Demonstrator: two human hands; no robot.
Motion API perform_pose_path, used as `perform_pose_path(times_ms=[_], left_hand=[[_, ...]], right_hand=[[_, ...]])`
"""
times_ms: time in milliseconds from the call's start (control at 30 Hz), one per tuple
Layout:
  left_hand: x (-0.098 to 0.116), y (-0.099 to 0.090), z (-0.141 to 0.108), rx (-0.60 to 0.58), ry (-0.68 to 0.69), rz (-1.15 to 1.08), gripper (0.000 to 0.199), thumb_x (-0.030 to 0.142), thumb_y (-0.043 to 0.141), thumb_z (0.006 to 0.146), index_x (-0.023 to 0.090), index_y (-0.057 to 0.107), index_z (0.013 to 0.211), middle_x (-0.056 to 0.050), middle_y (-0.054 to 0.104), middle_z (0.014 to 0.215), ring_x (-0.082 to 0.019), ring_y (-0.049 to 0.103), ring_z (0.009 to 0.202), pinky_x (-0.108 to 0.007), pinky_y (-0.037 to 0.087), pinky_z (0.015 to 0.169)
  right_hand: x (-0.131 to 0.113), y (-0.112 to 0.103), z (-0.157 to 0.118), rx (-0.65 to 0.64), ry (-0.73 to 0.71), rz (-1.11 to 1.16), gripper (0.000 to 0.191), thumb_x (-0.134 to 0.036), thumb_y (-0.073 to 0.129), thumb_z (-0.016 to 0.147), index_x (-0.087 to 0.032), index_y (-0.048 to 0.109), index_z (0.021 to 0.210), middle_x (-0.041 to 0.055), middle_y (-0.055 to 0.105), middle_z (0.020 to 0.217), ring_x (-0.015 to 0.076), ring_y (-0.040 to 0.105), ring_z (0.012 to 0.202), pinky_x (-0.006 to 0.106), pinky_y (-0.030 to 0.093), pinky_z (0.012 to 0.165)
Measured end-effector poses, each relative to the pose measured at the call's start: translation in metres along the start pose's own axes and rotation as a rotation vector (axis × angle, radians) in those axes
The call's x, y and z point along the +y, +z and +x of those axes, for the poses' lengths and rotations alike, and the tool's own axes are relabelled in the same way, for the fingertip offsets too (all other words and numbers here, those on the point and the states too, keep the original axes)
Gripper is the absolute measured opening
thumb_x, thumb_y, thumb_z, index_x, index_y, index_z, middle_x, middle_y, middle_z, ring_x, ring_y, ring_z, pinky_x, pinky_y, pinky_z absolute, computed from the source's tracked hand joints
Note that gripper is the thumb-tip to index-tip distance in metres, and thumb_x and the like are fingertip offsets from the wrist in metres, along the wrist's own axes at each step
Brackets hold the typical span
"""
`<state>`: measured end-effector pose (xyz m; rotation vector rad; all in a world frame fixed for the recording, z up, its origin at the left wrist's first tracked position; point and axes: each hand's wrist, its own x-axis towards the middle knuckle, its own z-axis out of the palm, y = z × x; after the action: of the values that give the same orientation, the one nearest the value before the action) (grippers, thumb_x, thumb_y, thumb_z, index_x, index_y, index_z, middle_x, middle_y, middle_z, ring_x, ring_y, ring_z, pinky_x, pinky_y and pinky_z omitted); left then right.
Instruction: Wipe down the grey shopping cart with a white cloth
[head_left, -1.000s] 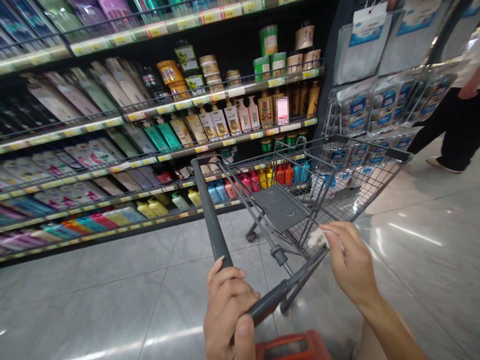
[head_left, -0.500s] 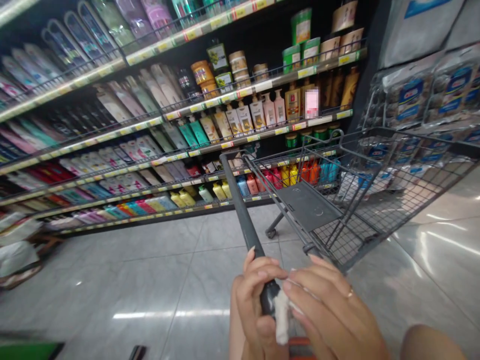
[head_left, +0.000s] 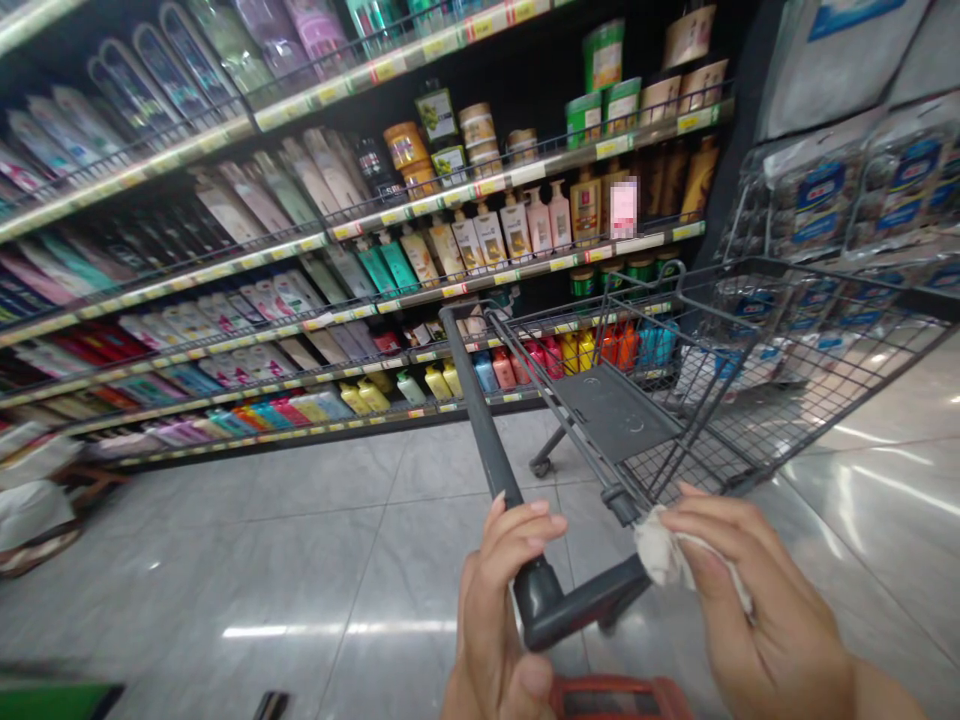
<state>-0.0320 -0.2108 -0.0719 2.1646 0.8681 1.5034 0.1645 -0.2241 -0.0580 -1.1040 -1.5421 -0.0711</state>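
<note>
A dark grey shopping cart (head_left: 480, 400) stands in front of me, its handle bar running down toward my lap. My left hand (head_left: 504, 590) is curled around the lower part of the bar near its corner, fingers on top and thumb below. In my right hand (head_left: 757, 590) is a crumpled white cloth (head_left: 660, 548), pinched between thumb and fingers. The cloth touches the cart frame where the side arm of the handle meets the basket.
Shelves (head_left: 442, 290) full of bottles and jars span the back. Packaged goods (head_left: 817, 200) hang at the right. A red-orange object (head_left: 622, 698) lies below the handle, and a green-topped object (head_left: 60, 702) is at bottom left.
My right hand has moved right with the cloth, from the handle's corner to the joint at the basket. The corner is now uncovered. My left hand stays at the bar.
</note>
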Motion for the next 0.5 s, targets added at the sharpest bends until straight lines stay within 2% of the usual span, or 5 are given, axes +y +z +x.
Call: perform_pose_path(times_ms=[67, 167, 333, 400, 500], left_hand=[[0.000, 0.002, 0.000, 0.035, -0.042, -0.046, 0.053, 0.060, 0.030, 0.091, 0.022, 0.047, 0.124, -0.010, 0.068, 0.115, -0.026, 0.054, 0.121, -0.050, 0.021, 0.114], [-0.002, 0.007, 0.000, 0.069, -0.050, -0.054, 0.048, 0.056, 0.025, 0.093, 0.024, 0.050, 0.120, -0.006, 0.070, 0.107, -0.023, 0.056, 0.117, -0.047, 0.021, 0.114], [-0.006, 0.007, 0.004, 0.050, 0.014, -0.007, 0.049, 0.058, 0.022, 0.094, 0.027, 0.054, 0.114, 0.002, 0.069, 0.086, -0.015, 0.061, 0.099, -0.035, 0.026, 0.112], [-0.004, 0.006, 0.006, 0.036, 0.012, 0.022, 0.054, 0.062, 0.020, 0.092, 0.026, 0.054, 0.114, 0.002, 0.067, 0.082, -0.016, 0.061, 0.094, -0.037, 0.027, 0.112], [-0.001, 0.009, 0.007, 0.085, 0.011, 0.046, 0.057, 0.063, 0.017, 0.092, 0.025, 0.056, 0.110, 0.001, 0.066, 0.080, -0.018, 0.061, 0.089, -0.041, 0.029, 0.110]], right_hand=[[-0.012, 0.004, -0.002, 0.092, -0.007, 0.017, 0.019, -0.011, 0.046, 0.089, -0.019, 0.062, 0.093, 0.0047, 0.063, 0.089, 0.0166, 0.063, 0.090, 0.033, 0.055, 0.080], [-0.032, 0.016, -0.009, 0.275, -0.141, 0.050, 0.017, -0.015, 0.048, 0.090, -0.021, 0.062, 0.083, 0.0019, 0.061, 0.086, 0.0132, 0.061, 0.082, 0.032, 0.056, 0.080], [-0.043, 0.035, -0.020, 0.103, -0.330, -0.061, 0.009, -0.016, 0.066, 0.080, -0.023, 0.062, 0.076, -0.0017, 0.061, 0.086, 0.0113, 0.059, 0.087, 0.029, 0.054, 0.085], [-0.043, 0.042, -0.023, 0.149, -0.323, -0.073, 0.013, -0.017, 0.065, 0.082, -0.023, 0.060, 0.072, -0.0022, 0.059, 0.084, 0.0105, 0.058, 0.085, 0.029, 0.053, 0.087], [-0.041, 0.050, -0.030, 0.338, -0.243, -0.107, 0.025, -0.017, 0.054, 0.090, -0.021, 0.054, 0.065, -0.0025, 0.053, 0.078, 0.0091, 0.053, 0.079, 0.029, 0.048, 0.091]])
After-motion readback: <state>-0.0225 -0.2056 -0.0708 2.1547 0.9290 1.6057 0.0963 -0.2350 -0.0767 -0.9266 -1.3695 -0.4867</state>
